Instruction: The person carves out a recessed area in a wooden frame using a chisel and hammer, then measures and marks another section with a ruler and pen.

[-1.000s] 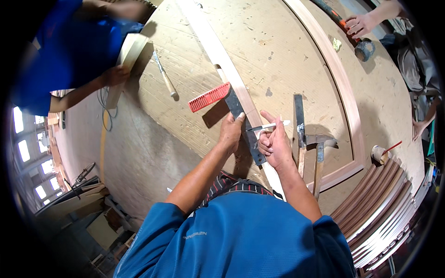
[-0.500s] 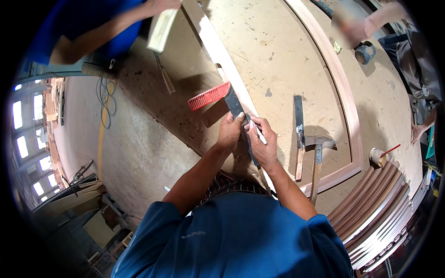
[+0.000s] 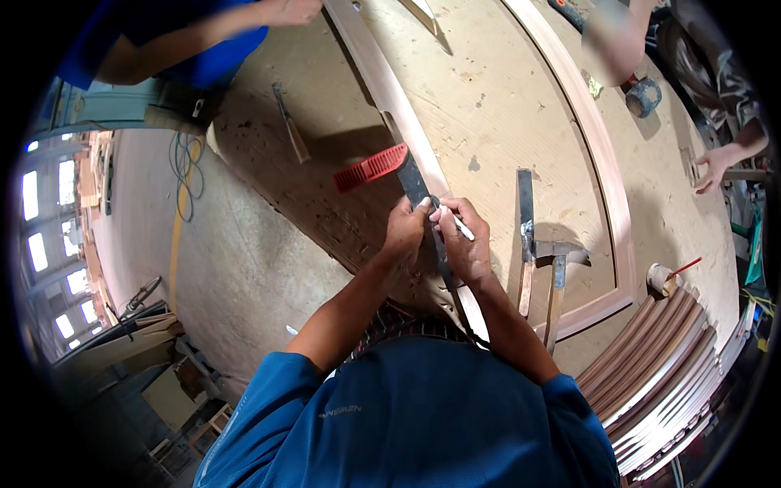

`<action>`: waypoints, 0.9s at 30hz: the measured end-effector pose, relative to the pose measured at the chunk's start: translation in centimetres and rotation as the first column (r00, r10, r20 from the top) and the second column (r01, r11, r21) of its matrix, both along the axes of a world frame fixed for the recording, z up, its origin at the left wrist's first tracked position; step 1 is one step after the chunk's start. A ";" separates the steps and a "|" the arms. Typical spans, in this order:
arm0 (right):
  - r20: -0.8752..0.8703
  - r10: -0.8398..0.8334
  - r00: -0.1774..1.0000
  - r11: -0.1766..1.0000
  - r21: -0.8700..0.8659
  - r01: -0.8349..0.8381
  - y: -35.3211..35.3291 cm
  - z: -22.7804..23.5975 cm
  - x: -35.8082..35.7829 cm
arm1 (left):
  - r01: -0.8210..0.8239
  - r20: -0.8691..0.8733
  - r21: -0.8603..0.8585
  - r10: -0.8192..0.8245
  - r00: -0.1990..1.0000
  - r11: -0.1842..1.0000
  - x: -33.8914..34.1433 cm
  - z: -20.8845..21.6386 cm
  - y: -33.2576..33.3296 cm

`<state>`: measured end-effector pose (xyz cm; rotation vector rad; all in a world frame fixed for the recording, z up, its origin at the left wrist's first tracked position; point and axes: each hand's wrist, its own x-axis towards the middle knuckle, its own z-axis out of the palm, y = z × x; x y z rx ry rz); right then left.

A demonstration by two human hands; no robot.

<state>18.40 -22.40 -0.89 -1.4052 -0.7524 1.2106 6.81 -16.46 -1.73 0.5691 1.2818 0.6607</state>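
My left hand (image 3: 406, 231) is closed on a dark flat bar (image 3: 412, 184), thumb on top, pressing it along a pale wooden rail (image 3: 423, 159). At the bar's far end a red slotted piece (image 3: 370, 168) sticks out to the left. My right hand (image 3: 466, 242) pinches a slim white pen (image 3: 462, 228) just right of the bar, close to my left thumb. The pen's tip is hidden by my fingers. To the right lie a chisel (image 3: 525, 236) with a dark flat blade and a claw hammer (image 3: 558, 276).
A curved wooden frame (image 3: 598, 159) spans the table's right. Stacked curved wood strips (image 3: 651, 350) stand nearer me, beside a small cup (image 3: 661, 277) with a red stick. Another chisel (image 3: 290, 122) lies at left. Co-workers' hands show at upper left (image 3: 285, 10) and right (image 3: 717, 167).
My right hand and the pen have shifted slightly right. The upper-left co-worker's hand no longer has the pale wood block under it. The right co-worker's hand has moved over the table edge.
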 end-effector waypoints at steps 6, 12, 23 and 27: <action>0.062 0.053 0.997 0.992 -0.121 -0.045 -0.2 0.2 0.7 | -0.006 -0.018 0.027 0.006 1.000 1.000 -0.2 -0.9 -0.2; 0.043 0.010 0.999 0.993 -0.114 -0.005 0.0 0.3 0.4 | 0.026 -0.034 -0.014 -0.027 0.999 1.000 0.0 -0.6 -0.1; 0.593 0.015 0.805 0.985 0.132 -0.116 -4.9 2.9 0.8 | -0.081 0.111 0.069 0.073 0.991 0.994 -1.1 -2.0 -0.7; 0.659 0.182 0.730 0.965 0.021 -0.260 -7.2 3.2 -0.7 | 0.027 0.228 -0.118 0.000 0.974 0.993 -2.2 3.6 -3.1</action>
